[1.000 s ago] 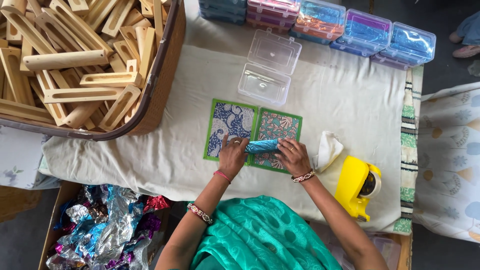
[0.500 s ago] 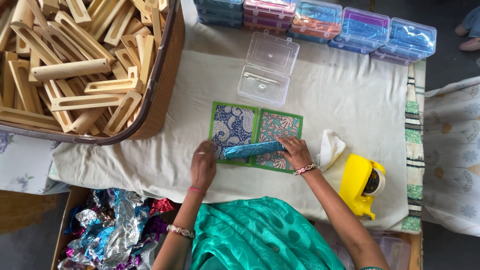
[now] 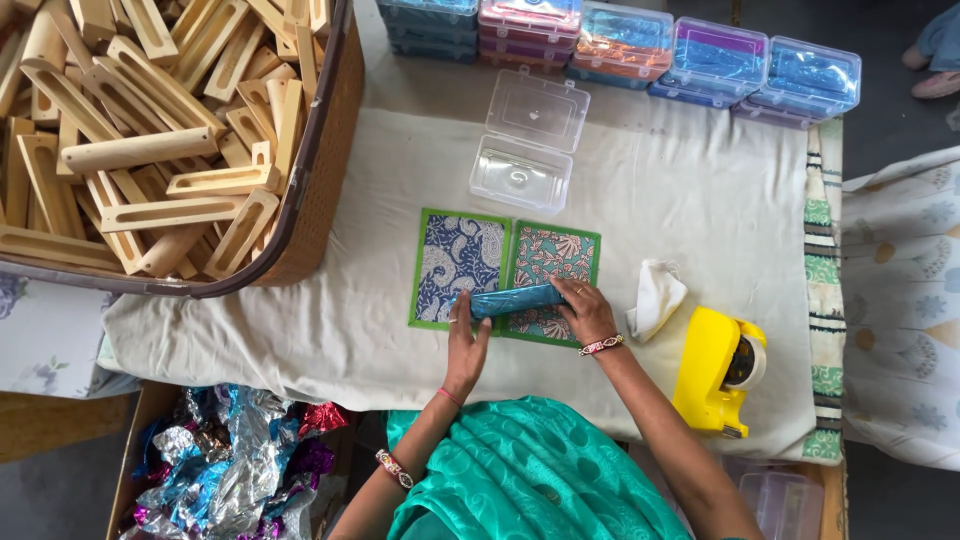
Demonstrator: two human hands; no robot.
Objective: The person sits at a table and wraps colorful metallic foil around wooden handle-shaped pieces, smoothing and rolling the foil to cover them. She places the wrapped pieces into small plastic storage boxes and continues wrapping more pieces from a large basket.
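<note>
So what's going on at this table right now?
A person seated at a cloth-covered table has both hands on a blue foil-wrapped stick lying across two green-edged patterned mats. The left hand presses its left end, the right hand its right end. An open clear plastic box sits just beyond the mats, a yellow tape dispenser to the right, and a basket of wooden pieces to the left.
</note>
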